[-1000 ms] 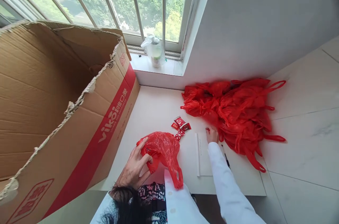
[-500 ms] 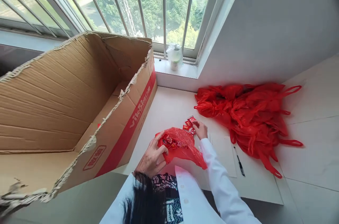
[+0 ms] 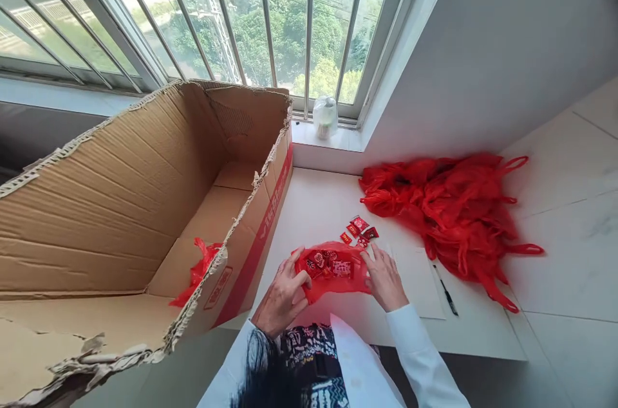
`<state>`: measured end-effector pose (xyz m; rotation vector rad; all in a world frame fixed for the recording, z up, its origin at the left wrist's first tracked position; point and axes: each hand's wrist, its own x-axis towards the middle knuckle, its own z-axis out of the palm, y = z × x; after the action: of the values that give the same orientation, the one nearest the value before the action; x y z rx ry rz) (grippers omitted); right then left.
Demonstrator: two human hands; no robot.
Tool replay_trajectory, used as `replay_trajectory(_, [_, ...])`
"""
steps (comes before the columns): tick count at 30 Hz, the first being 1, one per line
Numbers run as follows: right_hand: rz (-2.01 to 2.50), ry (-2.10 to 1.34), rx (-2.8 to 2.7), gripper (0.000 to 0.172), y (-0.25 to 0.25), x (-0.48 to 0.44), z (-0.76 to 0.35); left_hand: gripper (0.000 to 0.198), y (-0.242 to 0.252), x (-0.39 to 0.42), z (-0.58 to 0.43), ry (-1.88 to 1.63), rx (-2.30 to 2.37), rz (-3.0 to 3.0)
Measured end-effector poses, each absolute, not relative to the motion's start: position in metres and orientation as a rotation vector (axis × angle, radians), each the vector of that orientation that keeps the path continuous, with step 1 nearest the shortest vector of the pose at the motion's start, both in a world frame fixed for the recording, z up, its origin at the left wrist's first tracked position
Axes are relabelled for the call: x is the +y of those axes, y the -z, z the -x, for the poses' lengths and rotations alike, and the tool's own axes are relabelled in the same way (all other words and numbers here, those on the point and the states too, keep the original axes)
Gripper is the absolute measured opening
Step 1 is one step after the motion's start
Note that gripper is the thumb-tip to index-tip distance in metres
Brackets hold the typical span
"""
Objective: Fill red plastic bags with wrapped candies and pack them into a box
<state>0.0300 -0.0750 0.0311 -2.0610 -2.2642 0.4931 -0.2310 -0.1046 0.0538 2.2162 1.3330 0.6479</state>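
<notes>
A red plastic bag [image 3: 318, 292] lies spread wide at the front of the white table, with several small red wrapped packets [image 3: 342, 268] inside. My left hand [image 3: 284, 292] pinches its left edge between thumb and fingers. On the opposite side, my right hand [image 3: 386, 279] grips the bag's right edge, its fingertips partly hidden by the plastic. Just beyond the bag, a few more loose red packets [image 3: 359, 224] rest on the tabletop, touched by neither hand.
A large open cardboard box [image 3: 261, 221] with ragged edges stands at left, a red bag [image 3: 199, 273] inside it. Heaped red plastic bags [image 3: 449, 208] lie at right, near a pen [image 3: 449, 298] and white paper [image 3: 420, 292]. A wrapped cup [image 3: 325, 118] sits on the windowsill.
My right hand has moved from the loose packets back to the bag's right edge. The bag is stretched wider between both hands. The view has shifted, showing the red bag in the box.
</notes>
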Motion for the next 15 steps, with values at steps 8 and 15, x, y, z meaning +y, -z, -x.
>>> replay_trajectory(8, [2.004, -0.579, -2.173, 0.064, -0.056, -0.056, -0.049, 0.023, -0.053, -0.104, 0.225, -0.67, 1.395, -2.208])
replay_trajectory(15, [1.731, -0.814, -1.91, 0.047, -0.067, -0.077, -0.038, 0.018, -0.062, -0.114, 0.247, -0.561, 1.473, -2.285])
